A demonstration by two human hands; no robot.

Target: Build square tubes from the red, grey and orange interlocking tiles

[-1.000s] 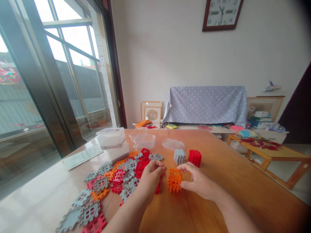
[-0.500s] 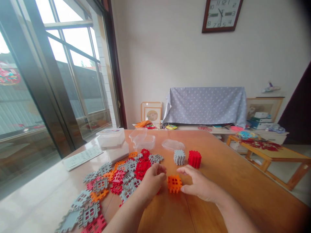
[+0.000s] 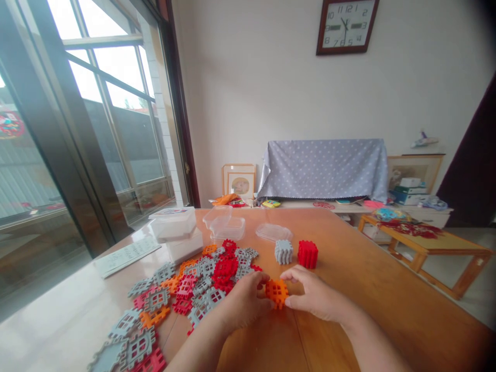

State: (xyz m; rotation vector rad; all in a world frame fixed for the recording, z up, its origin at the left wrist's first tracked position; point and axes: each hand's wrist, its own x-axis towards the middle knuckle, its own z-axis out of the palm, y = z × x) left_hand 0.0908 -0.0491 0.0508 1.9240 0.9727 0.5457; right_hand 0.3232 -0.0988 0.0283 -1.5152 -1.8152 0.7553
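Note:
An orange window-cut building tile (image 3: 276,294) lies on the wooden table in front of me; it seems to top a small stack. My left hand (image 3: 248,299) holds its left edge between bent fingers and thumb. On the opposite side, my right hand (image 3: 310,293) has its fingertips at the far right corner and its thumb on the right edge. Just beyond stand a neat stack of grey tiles (image 3: 283,252) and a stack of red tiles (image 3: 308,254). Loose red tiles (image 3: 226,269), grey tiles (image 3: 157,298) and orange tiles (image 3: 155,316) spread in a heap left of my left hand.
Clear plastic containers (image 3: 229,228) and a clear lid (image 3: 274,232) sit toward the table's far edge. White boxes (image 3: 172,223) and a printed sheet (image 3: 127,257) lie at the far left. Right of the table (image 3: 372,310) stands a low wooden bench (image 3: 426,245).
My left hand has come right and down from beside the heap onto the orange tile's left edge. My right fingers have closed in on its right side. The view has shifted slightly.

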